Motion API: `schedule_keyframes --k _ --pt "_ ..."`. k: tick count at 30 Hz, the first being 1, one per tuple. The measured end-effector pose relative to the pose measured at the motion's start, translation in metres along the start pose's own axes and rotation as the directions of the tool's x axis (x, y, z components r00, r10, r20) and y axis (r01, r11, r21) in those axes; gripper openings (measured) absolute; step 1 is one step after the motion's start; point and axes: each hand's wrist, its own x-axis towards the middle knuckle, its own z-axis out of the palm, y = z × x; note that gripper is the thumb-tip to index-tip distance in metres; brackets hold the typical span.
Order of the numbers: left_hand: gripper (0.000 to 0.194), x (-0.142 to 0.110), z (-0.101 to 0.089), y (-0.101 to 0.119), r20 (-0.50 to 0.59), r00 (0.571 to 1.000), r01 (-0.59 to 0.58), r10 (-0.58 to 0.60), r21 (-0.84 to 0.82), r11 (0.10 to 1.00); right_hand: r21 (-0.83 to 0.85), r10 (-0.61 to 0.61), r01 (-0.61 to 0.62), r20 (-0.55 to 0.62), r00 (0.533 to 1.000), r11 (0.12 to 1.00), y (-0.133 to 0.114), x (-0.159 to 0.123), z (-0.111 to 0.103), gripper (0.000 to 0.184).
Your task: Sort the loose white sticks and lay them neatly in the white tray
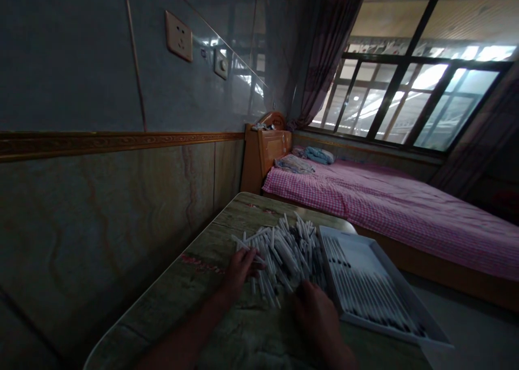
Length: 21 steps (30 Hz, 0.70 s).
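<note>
A heap of thin whitish pen-like sticks lies on the table, pointing many ways. At the heap's left edge, my left hand pinches one pale pen-like stick between thumb and fingers. My right hand is at the heap's near right edge with its fingers curled down, and what they hold, if anything, is hidden. To its right, a white shallow tray holds several similar sticks with dark ends, laid side by side in rows. A bare patch of the tray floor shows toward its far end.
The green marble-patterned table stands along a tiled wall. Beyond it is a bed with a pink checked cover and a wooden headboard. The tray's right side reaches the table's edge. A window is at the back.
</note>
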Motion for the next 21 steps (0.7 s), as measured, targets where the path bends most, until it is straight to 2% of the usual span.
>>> schedule_keyframes --k 6,12,17,21 --pt "0.045 0.001 0.000 -0.006 0.028 1.000 0.003 -0.004 0.021 1.000 -0.090 0.004 0.002 0.075 0.997 0.996 -0.008 0.000 0.007 0.020" --pt "0.047 0.003 -0.001 -0.006 -0.022 0.999 0.049 -0.049 0.022 0.999 -0.127 0.023 -0.007 0.119 0.993 0.992 -0.004 0.000 0.009 0.027" --pt "0.044 0.004 -0.002 -0.006 -0.031 0.998 0.058 -0.056 0.064 0.996 -0.096 0.024 -0.012 0.124 0.992 0.995 0.006 -0.005 0.008 0.026" --pt "0.041 0.004 -0.003 -0.009 -0.036 0.998 0.061 -0.060 0.027 0.998 -0.079 0.047 -0.040 0.092 0.995 0.996 0.011 -0.005 0.007 0.029"
